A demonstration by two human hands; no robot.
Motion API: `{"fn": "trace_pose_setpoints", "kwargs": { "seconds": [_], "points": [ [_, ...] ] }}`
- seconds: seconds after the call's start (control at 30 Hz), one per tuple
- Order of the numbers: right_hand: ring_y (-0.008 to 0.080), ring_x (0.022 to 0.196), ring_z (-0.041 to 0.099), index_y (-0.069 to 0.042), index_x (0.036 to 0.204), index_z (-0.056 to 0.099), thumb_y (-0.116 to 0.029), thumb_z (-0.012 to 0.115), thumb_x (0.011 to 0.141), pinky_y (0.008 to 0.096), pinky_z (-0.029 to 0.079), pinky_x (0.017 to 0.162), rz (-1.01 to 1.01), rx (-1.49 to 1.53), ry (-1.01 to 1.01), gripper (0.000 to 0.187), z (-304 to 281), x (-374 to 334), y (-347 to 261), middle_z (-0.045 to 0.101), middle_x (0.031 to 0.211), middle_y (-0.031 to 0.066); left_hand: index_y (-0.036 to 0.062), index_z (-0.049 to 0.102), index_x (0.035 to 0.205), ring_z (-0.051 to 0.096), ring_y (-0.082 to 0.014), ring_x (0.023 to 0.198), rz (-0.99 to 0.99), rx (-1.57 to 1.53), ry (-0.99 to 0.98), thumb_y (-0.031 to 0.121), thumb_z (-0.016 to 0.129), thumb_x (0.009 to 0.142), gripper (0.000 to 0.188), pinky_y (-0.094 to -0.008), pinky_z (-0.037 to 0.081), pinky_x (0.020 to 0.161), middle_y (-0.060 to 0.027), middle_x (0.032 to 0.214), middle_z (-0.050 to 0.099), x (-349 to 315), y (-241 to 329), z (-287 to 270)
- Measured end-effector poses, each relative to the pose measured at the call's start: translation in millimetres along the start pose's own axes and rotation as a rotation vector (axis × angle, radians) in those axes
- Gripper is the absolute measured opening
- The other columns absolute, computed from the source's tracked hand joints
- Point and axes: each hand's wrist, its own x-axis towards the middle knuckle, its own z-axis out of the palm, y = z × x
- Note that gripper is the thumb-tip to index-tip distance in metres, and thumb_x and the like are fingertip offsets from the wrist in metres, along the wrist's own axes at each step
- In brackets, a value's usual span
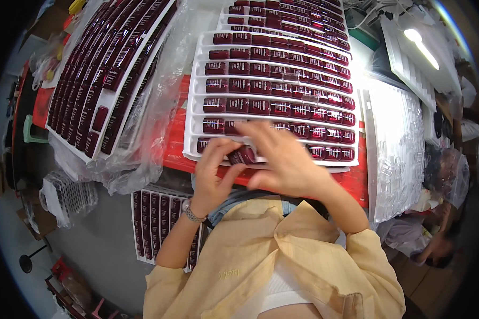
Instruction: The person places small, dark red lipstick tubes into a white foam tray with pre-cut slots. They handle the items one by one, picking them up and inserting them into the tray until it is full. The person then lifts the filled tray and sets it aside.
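Near white tray (197, 103) on the red worktop (174, 151) looks pretty much loaded, bottles in all seven rows, but the hands hide part of the front row so no clue what's left there, and the tilted tray (105, 99) at left has a visible gap. Left hand (213, 171) has its grip pinched round a dark-red bottle (243, 155) over that front row, while the blurry right hand (288, 162) is spread loosely, nothing visible in it. Bottles carry pale print, mostly tiny, plus there's stitched lettering on the yellow shirt (239, 244).
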Motion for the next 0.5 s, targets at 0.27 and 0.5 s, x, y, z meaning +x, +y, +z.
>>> {"fn": "trace_pose_setpoints", "kwargs": {
  "seconds": [0.27, 0.5],
  "points": [
    [0.0253, 0.105, 0.055, -0.001, 0.1, 0.065, -0.011, 0.067, 0.082, 0.039, 0.045, 0.085, 0.238, -0.711, 0.179, 0.021, -35, 28, 104, 0.061, 0.109, 0.01, 0.0119, 0.063, 0.11, 0.05, -0.0213, 0.101, 0.233, 0.685, -0.225, 0.016, 0.074, 0.07, 0.042, -0.0411, 0.028, 0.091, -0.0008, 0.099, 0.055, 21, -9, 8],
    [0.0155, 0.082, 0.063, -0.002, 0.099, 0.064, -0.009, 0.062, 0.087, 0.0303, 0.051, 0.07, 0.466, 0.145, 0.256, 0.014, -48, 19, 76, 0.067, 0.094, 0.0061, 0.0076, 0.062, 0.11, 0.053, -0.0227, 0.098, 0.148, 0.68, -0.108, 0.013, 0.075, 0.068, 0.044, -0.0389, 0.036, 0.086, -0.003, 0.1, 0.06, 17, -11, -50]
  ]
}}
